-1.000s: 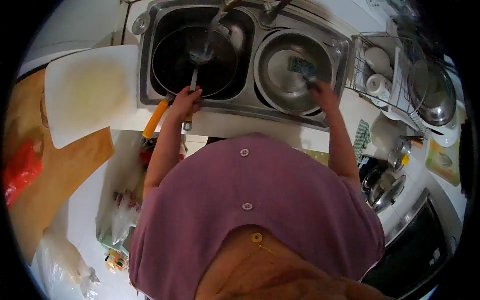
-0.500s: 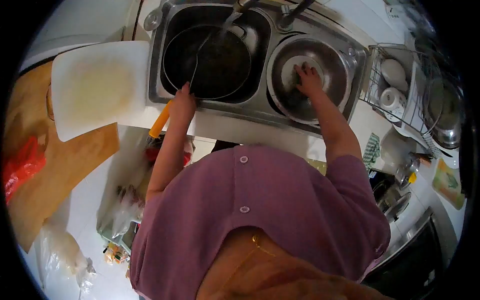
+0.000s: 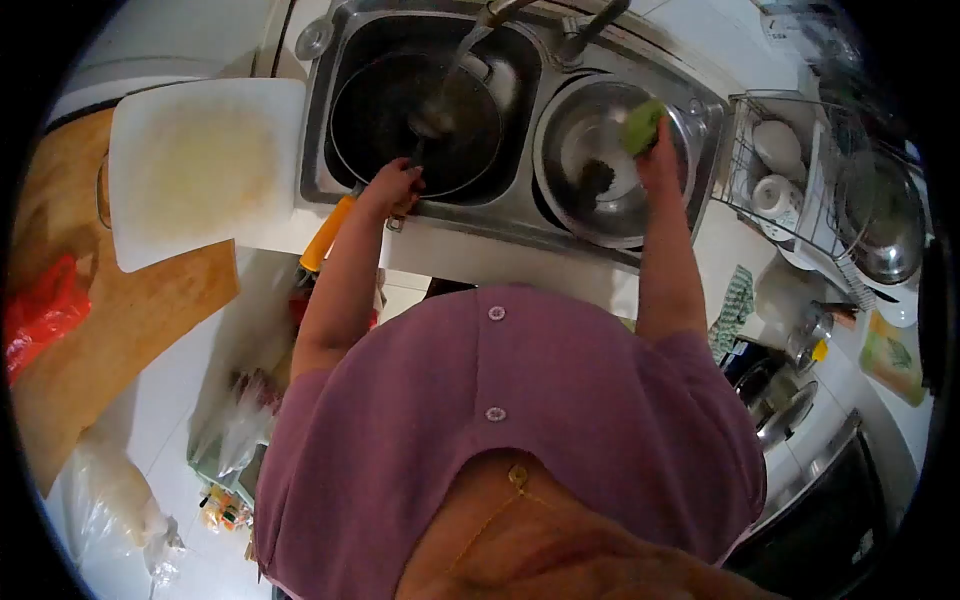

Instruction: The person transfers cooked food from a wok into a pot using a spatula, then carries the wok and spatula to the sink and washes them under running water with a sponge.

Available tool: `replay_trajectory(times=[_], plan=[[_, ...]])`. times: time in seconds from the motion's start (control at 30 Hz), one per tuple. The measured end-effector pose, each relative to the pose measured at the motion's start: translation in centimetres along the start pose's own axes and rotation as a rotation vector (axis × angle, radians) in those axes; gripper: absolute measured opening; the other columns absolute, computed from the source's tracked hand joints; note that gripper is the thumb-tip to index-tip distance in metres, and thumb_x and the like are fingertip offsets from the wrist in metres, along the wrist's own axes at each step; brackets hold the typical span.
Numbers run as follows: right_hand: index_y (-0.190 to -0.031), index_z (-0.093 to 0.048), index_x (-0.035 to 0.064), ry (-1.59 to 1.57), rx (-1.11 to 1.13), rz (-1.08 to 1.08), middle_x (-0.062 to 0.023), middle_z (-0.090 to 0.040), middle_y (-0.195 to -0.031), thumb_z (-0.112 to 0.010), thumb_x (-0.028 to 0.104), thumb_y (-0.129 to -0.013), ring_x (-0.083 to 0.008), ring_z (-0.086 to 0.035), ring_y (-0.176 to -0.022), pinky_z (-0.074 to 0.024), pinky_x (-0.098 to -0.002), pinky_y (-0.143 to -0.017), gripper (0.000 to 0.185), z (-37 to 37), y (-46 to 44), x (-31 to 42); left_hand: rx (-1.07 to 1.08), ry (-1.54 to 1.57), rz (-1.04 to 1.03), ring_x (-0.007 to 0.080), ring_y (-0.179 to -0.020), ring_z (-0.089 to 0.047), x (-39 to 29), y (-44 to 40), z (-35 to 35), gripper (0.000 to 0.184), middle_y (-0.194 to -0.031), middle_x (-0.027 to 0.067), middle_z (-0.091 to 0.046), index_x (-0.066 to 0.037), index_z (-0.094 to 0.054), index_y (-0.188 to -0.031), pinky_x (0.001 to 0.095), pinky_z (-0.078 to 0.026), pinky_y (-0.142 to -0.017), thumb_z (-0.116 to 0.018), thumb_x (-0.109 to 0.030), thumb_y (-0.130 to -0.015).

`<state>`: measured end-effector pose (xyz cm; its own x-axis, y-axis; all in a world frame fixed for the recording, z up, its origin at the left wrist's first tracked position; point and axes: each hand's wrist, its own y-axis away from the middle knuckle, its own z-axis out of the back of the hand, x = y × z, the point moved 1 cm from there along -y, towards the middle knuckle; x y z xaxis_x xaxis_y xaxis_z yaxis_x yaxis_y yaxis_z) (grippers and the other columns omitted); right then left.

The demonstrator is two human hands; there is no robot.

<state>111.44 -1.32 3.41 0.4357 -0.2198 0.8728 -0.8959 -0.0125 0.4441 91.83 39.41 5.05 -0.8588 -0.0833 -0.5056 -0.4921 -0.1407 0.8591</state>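
Over the front edge of a steel double sink (image 3: 480, 215), toward its left end, the person's left hand (image 3: 393, 183) is closed around the handle of a long utensil (image 3: 430, 125). The utensil's rounded head, blurred, lies within a wide dark pan (image 3: 365, 125) that fills most of the left sink bowl; the tail of its handle pokes out past the sink's front edge. Toward the sink's right end, the right hand (image 3: 655, 160) grips a green pad (image 3: 643, 127), sponge or cloth, hard to tell which, over the right side of a round metal basin (image 3: 560, 140). Whether the pad touches the basin's wall is unclear. Inside the basin, left of that hand, sits a dark clump (image 3: 597, 178), too blurred to name.

Near the sink's back edge, a tap (image 3: 505, 10) pours a stream of water (image 3: 463, 48) into the pan. By the sink's front left corner, an orange handle (image 3: 327, 232) slants from the pan's rim out over the front edge of the white bench (image 3: 470, 250).

Farther left, a white chopping board (image 3: 205, 170) lies across the back right corner of a wooden bench (image 3: 150, 320), with a red plastic bag (image 3: 45, 310) near that bench's left edge. Beyond the sink's right edge stands a wire rack (image 3: 738, 175) holding white crockery (image 3: 777, 197).
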Motion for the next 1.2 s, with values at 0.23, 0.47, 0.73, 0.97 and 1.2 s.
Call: replay_trajectory(times=[0.23,0.47,0.73,0.97,1.2], plan=[[-0.120,-0.050,0.0093,-0.652,0.168,-0.346,-0.0130,-0.058,-0.108,-0.034,0.055,-0.094,-0.0339,-0.057,-0.098,-0.0485,-0.0524,-0.083,0.055,-6.2,4.9,-2.3,-0.482,-1.157,-0.266,0.0368,-0.093,-0.062,0.6,6.4,0.9,0.052,-0.106,0.0211,-0.058,-0.010,-0.035,-0.137,0.0463,-0.050,-0.078,-0.049,-0.011,-0.087],[-0.117,-0.052,0.0091,-0.624,0.295,-0.448,-0.0126,-0.060,-0.098,-0.038,0.052,-0.094,-0.0314,-0.059,-0.089,-0.0508,-0.0470,-0.078,0.051,-8.6,5.9,-3.7,-0.314,-0.744,-0.585,0.0311,-0.083,-0.064,1.8,2.0,3.5,0.045,-0.094,0.0170,-0.062,-0.010,-0.041,-0.130,0.0428,-0.051,-0.069,-0.053,-0.017,-0.087],[-0.116,-0.052,0.0094,-0.259,0.494,-0.689,-0.0078,-0.060,-0.094,-0.057,0.048,-0.088,-0.0204,-0.061,-0.080,-0.0517,-0.0318,-0.064,0.048,-13.0,11.5,-7.4,0.015,0.254,0.030,0.0185,-0.069,-0.059,0.7,0.9,-2.8,0.019,-0.089,0.0082,-0.062,-0.006,-0.056,-0.100,0.0341,-0.047,-0.061,-0.048,-0.019,-0.090],[-0.106,-0.059,0.0080,-0.059,0.521,-0.718,-0.0042,-0.062,-0.092,-0.068,0.029,-0.081,-0.0185,-0.062,-0.080,-0.0503,-0.0324,-0.063,0.033,-17.0,13.2,-11.2,0.033,-0.305,-0.613,0.0246,-0.093,-0.061,0.9,6.0,-3.0,0.037,-0.105,0.0131,-0.064,-0.004,-0.059,-0.115,0.0339,-0.046,-0.078,-0.053,-0.029,-0.089],[-0.089,-0.064,0.0093,0.120,0.384,-0.750,-0.0020,-0.062,-0.077,-0.067,0.023,-0.080,-0.0153,-0.060,-0.068,-0.0460,-0.0292,-0.055,0.017,-18.1,11.0,-9.7,-0.121,-0.589,-0.088,0.0256,-0.077,-0.065,3.4,9.9,13.1,0.060,-0.099,0.0146,-0.062,-0.005,-0.046,-0.127,0.0354,-0.053,-0.067,-0.062,-0.043,-0.083]])
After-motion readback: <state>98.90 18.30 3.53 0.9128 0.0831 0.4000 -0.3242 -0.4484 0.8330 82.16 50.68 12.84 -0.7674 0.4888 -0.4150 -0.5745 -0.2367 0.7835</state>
